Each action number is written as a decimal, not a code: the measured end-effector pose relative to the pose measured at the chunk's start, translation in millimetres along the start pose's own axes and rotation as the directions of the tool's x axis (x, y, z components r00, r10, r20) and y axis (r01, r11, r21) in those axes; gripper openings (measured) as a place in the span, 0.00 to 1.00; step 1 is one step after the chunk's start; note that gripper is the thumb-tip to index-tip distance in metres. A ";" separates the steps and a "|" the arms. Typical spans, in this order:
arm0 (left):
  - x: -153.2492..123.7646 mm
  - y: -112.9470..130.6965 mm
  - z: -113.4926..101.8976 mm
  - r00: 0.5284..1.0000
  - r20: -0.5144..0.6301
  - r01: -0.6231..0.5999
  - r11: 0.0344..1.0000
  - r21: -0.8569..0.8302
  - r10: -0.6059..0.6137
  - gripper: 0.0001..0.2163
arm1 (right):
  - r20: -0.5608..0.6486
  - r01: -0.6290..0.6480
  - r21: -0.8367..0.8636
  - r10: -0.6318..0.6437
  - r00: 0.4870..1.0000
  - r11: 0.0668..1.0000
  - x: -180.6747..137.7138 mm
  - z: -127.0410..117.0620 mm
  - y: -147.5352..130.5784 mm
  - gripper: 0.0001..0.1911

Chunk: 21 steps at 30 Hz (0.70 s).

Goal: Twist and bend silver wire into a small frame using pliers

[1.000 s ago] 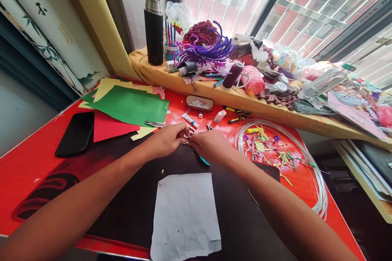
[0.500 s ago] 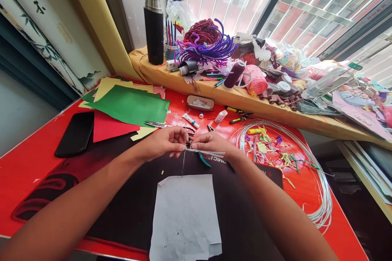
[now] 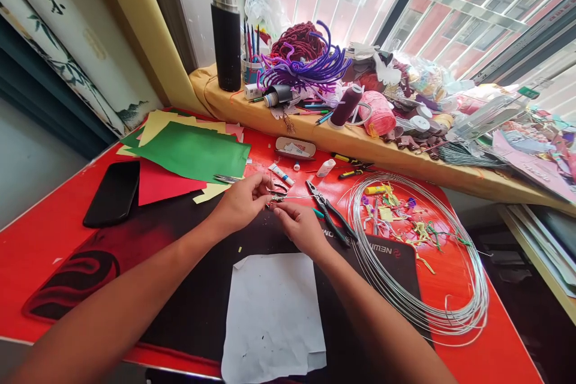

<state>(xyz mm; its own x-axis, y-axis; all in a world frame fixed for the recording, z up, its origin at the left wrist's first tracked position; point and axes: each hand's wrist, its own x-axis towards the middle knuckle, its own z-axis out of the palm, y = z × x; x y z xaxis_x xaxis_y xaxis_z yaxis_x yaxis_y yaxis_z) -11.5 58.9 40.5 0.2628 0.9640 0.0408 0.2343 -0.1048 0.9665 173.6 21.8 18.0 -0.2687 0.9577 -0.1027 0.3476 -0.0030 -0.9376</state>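
My left hand (image 3: 245,203) is closed in a pinch on thin silvery wires (image 3: 300,196), whose free ends point right above the mat. Just right of it and slightly lower, my right hand (image 3: 300,227) has its thumb and fingertips together at the same wire; the exact grip is small and partly hidden. Behind the hands lie scissors (image 3: 226,179), largely covered by my left hand. A teal-handled tool (image 3: 318,213) shows partly behind my right hand. Black-handled pliers (image 3: 330,211) rest to the right. Below the hands is a creased white paper sheet (image 3: 274,318).
A large wire coil (image 3: 477,300) lies at right around coloured scraps (image 3: 420,231). Coloured paper (image 3: 193,150) and a black phone (image 3: 112,193) lie at left. A glue tube (image 3: 281,174) and small bottle (image 3: 326,168) stand behind, before a cluttered sill (image 3: 252,109).
Both hands have moved up and away from me. My right hand has shifted lower than the left and turned, and the wires now show above it. The black-handled pliers are uncovered.
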 end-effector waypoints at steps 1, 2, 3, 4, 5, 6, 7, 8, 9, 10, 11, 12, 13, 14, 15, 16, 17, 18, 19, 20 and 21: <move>-0.4 -0.1 -1.3 1.000 -0.010 -0.028 0.997 0.073 0.029 0.04 | 0.011 0.040 -0.121 -0.039 0.999 0.992 -2.3 -3.3 -4.0 0.13; -0.6 -0.5 -2.6 0.999 -0.007 -0.050 0.989 0.137 0.051 0.04 | 0.033 0.076 -0.240 -0.070 0.997 0.968 -4.5 -6.7 -8.6 0.13; -0.5 -1.2 -3.7 0.998 0.012 -0.066 0.980 0.188 0.065 0.04 | 0.064 0.101 -0.350 -0.083 0.994 0.931 -6.4 -10.0 -13.8 0.13; -0.3 -2.2 -4.7 0.997 0.042 -0.080 0.971 0.227 0.072 0.04 | 0.094 0.116 -0.457 -0.082 0.992 0.882 -8.0 -13.1 -19.3 0.13; 0.1 -3.4 -5.7 0.994 0.075 -0.091 0.963 0.255 0.074 0.05 | 0.129 0.136 -0.556 -0.076 0.989 0.820 -9.3 -16.0 -25.1 0.13; 0.6 -4.8 -6.7 0.991 0.107 -0.101 0.956 0.276 0.074 0.05 | 0.161 0.156 -0.639 -0.067 0.985 0.753 -10.1 -18.9 -30.9 0.14; 1.1 -6.1 -7.8 0.988 0.135 -0.110 0.951 0.288 0.073 0.06 | 0.184 0.173 -0.705 -0.059 0.981 0.688 -10.6 -21.8 -36.5 0.14; 1.6 -7.3 -9.1 0.985 0.160 -0.117 0.950 0.291 0.072 0.06 | 0.205 0.190 -0.751 -0.049 0.977 0.632 -10.6 -24.8 -41.7 0.15; 2.0 -8.0 -10.6 0.981 0.182 -0.121 0.950 0.287 0.070 0.06 | 0.211 0.198 -0.781 -0.048 0.976 0.593 -10.3 -28.0 -46.4 0.15; 2.3 -8.4 -12.1 0.977 0.204 -0.124 0.953 0.278 0.068 0.06 | 0.217 0.207 -0.796 -0.052 0.975 0.569 -9.5 -31.2 -50.4 0.15; 2.4 -8.2 -13.7 0.972 0.225 -0.127 0.956 0.265 0.067 0.06 | 0.218 0.215 -0.799 -0.063 0.974 0.561 -8.3 -34.3 -53.6 0.14; 2.4 -7.5 -15.3 0.967 0.245 -0.128 0.960 0.247 0.066 0.05 | 0.217 0.222 -0.791 -0.078 0.973 0.570 -6.7 -37.3 -55.9 0.13; 2.1 -6.1 -16.8 0.962 0.266 -0.127 0.966 0.224 0.065 0.05 | 0.214 0.228 -0.772 -0.095 0.972 0.594 -4.5 -40.1 -57.2 0.13; 1.6 -4.3 -18.1 0.955 0.290 -0.118 0.974 0.192 0.059 0.05 | 0.208 0.229 -0.742 -0.109 0.972 0.630 -1.9 -42.7 -57.5 0.12; 0.8 -1.8 -19.2 0.948 0.316 -0.099 0.983 0.153 0.046 0.05 | 0.202 0.227 -0.702 -0.117 0.972 0.675 1.3 -45.1 -57.0 0.11; -0.3 1.0 -20.2 0.938 0.345 -0.068 0.992 0.110 0.026 0.05 | 0.196 0.219 -0.657 -0.117 0.974 0.722 4.9 -47.4 -55.8 0.10; -1.5 4.1 -21.1 0.926 0.377 -0.027 0.997 0.066 0.000 0.05 | 0.198 0.209 -0.605 -0.109 0.974 0.769 8.9 -49.7 -54.1 0.09; -2.8 7.3 -22.0 0.912 0.409 0.020 0.999 0.026 -0.029 0.06 | 0.214 0.203 -0.547 -0.098 0.972 0.812 13.1 -52.1 -52.1 0.09; -4.2 10.5 -22.7 0.897 0.440 0.067 0.998 -0.012 -0.055 0.06 | 0.244 0.198 -0.483 -0.086 0.966 0.853 17.2 -54.4 -49.9 0.09; -5.6 13.3 -23.3 0.880 0.469 0.109 0.993 -0.050 -0.073 0.06 | 0.285 0.190 -0.413 -0.072 0.956 0.891 21.0 -56.6 -47.5 0.10; -6.9 15.6 -23.8 0.867 0.491 0.145 0.985 -0.094 -0.081 0.07 | 0.327 0.169 -0.333 -0.055 0.943 0.928 24.4 -58.2 -44.8 0.11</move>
<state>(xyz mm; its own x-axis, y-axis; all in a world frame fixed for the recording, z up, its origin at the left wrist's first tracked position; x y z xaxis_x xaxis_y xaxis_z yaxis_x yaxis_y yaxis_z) -31.9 56.5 61.4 0.6685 0.7247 -0.1671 0.1807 0.0596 0.9817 203.8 62.0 76.8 -0.5663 0.8097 -0.1539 0.5760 0.2553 -0.7765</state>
